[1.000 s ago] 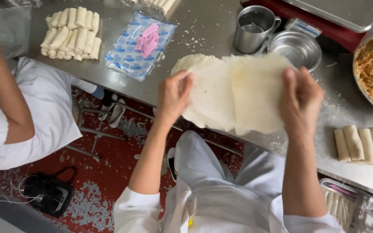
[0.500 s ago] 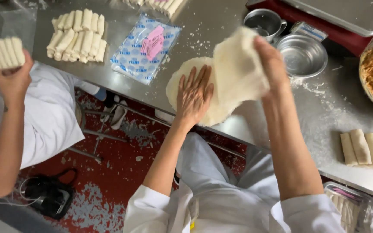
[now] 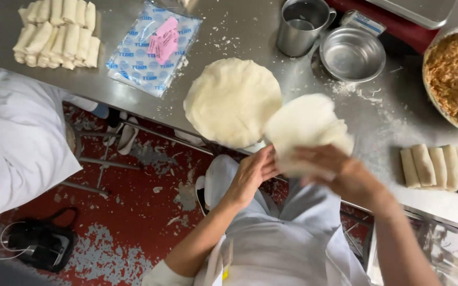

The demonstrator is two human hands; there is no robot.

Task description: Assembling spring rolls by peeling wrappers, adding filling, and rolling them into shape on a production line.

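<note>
Wrapper in hand: You hold one thin, pale round wrapper [image 3: 306, 130] lifted off the steel table [image 3: 250, 32], just in front of its near edge and over your lap.
Right hand: Your right hand [image 3: 340, 172] is under the sheet's lower edge, fingers curled closed on it.
Left hand: Your left hand [image 3: 253, 172] meets the same sheet at its lower left corner, fingertips pinching the edge.
Stack: A round stack of wrappers [image 3: 232, 101] lies flat at the table edge, just left of the lifted sheet, which overlaps its right rim in view.
Behind the stack: A steel mug [image 3: 299, 26] and an empty steel bowl [image 3: 352, 54] stand side by side; flour dusts the table near them.
Right side: A large bowl of brown filling [image 3: 451, 74] sits at the far right, with a row of rolled spring rolls [image 3: 441, 165] nearer you.
Left side: A clear plastic packet with a pink label [image 3: 152, 47] lies beside a pile of finished rolls [image 3: 56, 33].
Co-worker: Another person in white clothing [image 3: 22, 137] sits at the left.
</note>
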